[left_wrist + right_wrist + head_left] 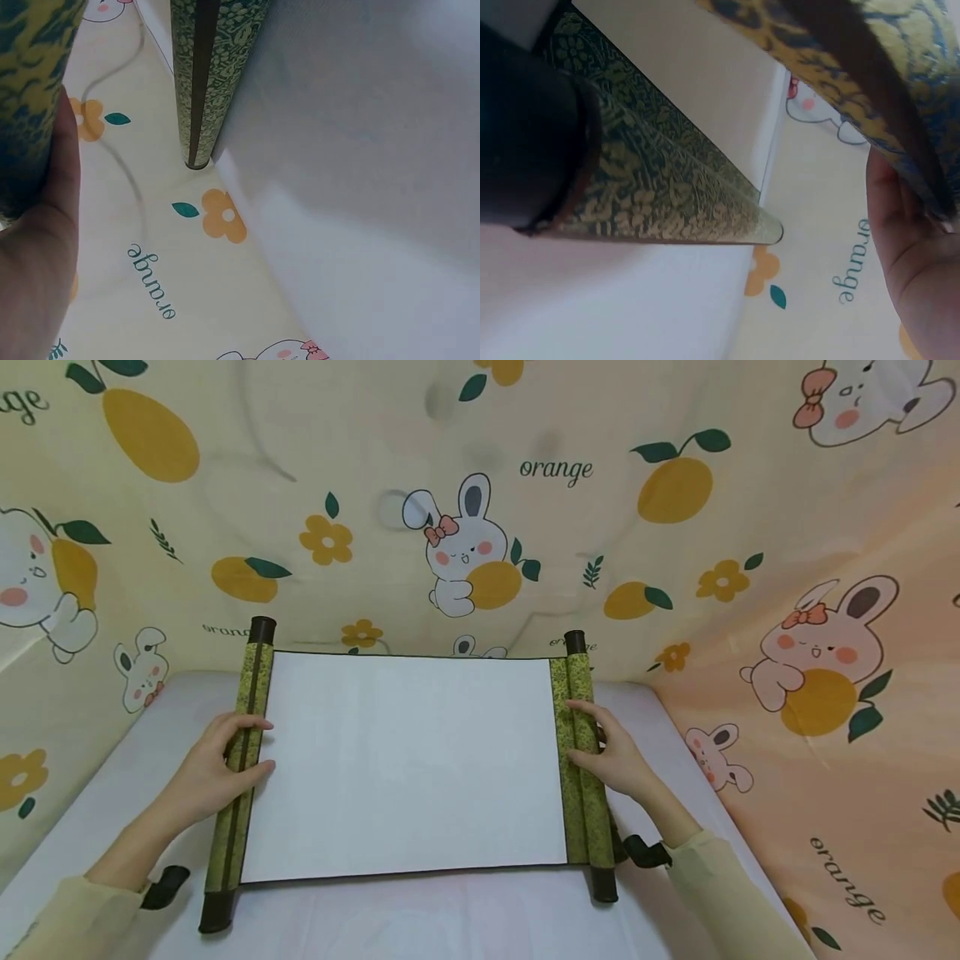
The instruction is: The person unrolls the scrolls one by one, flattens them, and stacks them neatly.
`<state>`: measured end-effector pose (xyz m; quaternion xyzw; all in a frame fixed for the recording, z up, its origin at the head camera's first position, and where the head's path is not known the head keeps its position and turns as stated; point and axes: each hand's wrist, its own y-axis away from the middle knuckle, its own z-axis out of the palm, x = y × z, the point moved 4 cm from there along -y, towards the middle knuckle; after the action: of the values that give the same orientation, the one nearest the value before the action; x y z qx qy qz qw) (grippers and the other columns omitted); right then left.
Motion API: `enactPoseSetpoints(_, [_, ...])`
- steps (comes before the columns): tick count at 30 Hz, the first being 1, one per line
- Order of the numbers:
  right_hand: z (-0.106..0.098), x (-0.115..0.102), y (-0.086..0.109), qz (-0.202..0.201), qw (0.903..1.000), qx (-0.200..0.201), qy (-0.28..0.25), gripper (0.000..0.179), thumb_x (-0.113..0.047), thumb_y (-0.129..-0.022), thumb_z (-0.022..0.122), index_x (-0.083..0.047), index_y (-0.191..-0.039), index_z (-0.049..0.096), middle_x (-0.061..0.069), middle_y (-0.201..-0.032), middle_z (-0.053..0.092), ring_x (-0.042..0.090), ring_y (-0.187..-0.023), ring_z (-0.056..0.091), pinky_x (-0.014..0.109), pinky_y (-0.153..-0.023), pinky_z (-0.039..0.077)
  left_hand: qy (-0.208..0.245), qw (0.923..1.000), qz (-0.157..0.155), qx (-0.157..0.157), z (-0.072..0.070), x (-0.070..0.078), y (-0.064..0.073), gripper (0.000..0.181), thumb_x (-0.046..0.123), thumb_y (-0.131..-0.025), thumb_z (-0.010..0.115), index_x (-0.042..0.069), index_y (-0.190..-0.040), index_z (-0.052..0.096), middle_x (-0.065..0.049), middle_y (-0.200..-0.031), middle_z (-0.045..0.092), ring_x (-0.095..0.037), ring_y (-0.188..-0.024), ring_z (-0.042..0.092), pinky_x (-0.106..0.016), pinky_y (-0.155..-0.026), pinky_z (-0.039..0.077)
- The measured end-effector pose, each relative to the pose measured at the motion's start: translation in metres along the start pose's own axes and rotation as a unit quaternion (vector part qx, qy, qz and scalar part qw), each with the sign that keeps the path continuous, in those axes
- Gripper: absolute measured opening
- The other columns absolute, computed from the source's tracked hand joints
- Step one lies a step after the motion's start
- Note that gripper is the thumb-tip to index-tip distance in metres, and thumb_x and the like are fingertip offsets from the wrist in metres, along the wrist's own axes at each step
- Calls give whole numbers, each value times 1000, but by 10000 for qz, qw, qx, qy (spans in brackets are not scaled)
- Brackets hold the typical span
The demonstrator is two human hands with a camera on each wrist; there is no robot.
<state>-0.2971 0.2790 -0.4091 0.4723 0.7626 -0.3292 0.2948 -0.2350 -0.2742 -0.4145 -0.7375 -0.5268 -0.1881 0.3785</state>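
A scroll (412, 760) with a wide white sheet is spread open in front of me, between two green-and-gold patterned rollers with black end caps. My left hand (232, 760) grips the left roller (225, 839), its thumb and fingertips reaching the sheet's edge. On the other side my right hand (618, 756) holds the right roller (588, 802), fingers over its inner edge. In the left wrist view the left hand (45, 247) shows beside a patterned roller (30, 90). The right wrist view has the right hand (919, 262) curled against a roller (840, 67) with a dark stripe.
Beneath the scroll lies a white tabletop (390, 927). A cream curtain (360, 452) printed with rabbits and oranges stands behind it, and a similar peach-tinted one (847, 793) on the right. Black camera pieces (167, 887) sit at the wrists.
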Motion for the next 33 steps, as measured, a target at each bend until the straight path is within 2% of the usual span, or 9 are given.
enactPoseSetpoints(8, [-4, 1, 1, 96, 9998, 57, 162, 72, -1, -93, 75, -14, -156, 44, 18, -162, 37, 43, -152, 27, 68, -115, 32, -182, 9993, 7, -333, -11, -6, 0, 50, -1, -89, 78, -3, -132, 54, -29, -136, 47, -53, -126, 44, -75, -91, 39])
enactPoseSetpoints(15, [-4, 3, 3, 297, 9992, 52, 246, 74, -3, -92, 77, -19, -157, 45, 14, -162, 38, 51, -136, 48, 54, -91, 52, -66, 9991, 17, -424, -21, -13, -3, 46, -2, -90, 77, -3, -131, 55, -28, -136, 48, -54, -130, 40, -81, -92, 37])
enactPoseSetpoints(17, [-4, 4, 3, 339, 9990, 35, 274, 74, -4, -92, 77, -21, -157, 45, 12, -162, 40, 47, -129, 54, 47, -86, 53, 16, 9991, -26, -433, -23, -16, -2, 47, -3, -91, 76, -4, -132, 53, -27, -136, 49, -53, -130, 40, -79, -94, 37])
enactPoseSetpoints(21, [-5, 6, 3, 342, 9990, -1, 301, 73, -6, -92, 78, -21, -157, 46, 11, -160, 44, 42, -122, 58, 40, -82, 53, 33, 9989, -214, -423, -26, -22, 1, 51, -5, -92, 70, -3, -139, 49, -23, -140, 50, -47, -130, 41, -50, -102, 46])
enactPoseSetpoints(24, [-4, 9, 3, 370, 9988, -36, 312, 73, -7, -93, 78, -21, -157, 46, 11, -159, 45, 41, -122, 59, 38, -82, 53, 77, 9987, -296, -407, -27, -26, 3, 54, -6, -92, 67, 0, -142, 48, -20, -141, 51, -35, -132, 42, -49, -101, 45])
enactPoseSetpoints(27, [-3, 11, 4, 425, 9987, -79, 260, 73, -9, -93, 78, -22, -157, 46, 10, -159, 45, 40, -122, 58, 37, -80, 52, 75, 9988, -259, -404, -26, -27, 4, 51, -7, -91, 66, 1, -140, 52, -19, -140, 51, -24, -130, 42, -58, -97, 42])
enactPoseSetpoints(28, [-3, 12, 4, 434, 9987, -91, 249, 73, -9, -93, 78, -23, -157, 45, 10, -159, 45, 40, -122, 58, 37, -79, 52, 15, 9989, -247, -397, -26, -27, 5, 50, -6, -91, 66, 1, -139, 54, -19, -140, 51, -22, -128, 42, -53, -96, 44])
enactPoseSetpoints(31, [-1, 12, 4, 439, 9988, -99, 193, 73, -8, -93, 78, -23, -157, 45, 10, -159, 45, 41, -124, 57, 36, -79, 52, -131, 9988, -209, -421, -24, -26, 4, 47, -3, -90, 71, 1, -135, 57, -23, -139, 49, -32, -128, 43, -51, -91, 43])
enactPoseSetpoints(33, [-1, 13, 4, 436, 9988, -108, 180, 73, -8, -93, 77, -22, -157, 45, 10, -159, 45, 41, -124, 57, 35, -78, 51, -152, 9983, -309, -477, -23, -27, 4, 49, 5, -90, 78, 2, -135, 58, -27, -139, 46, -46, -129, 42, -61, -94, 42])
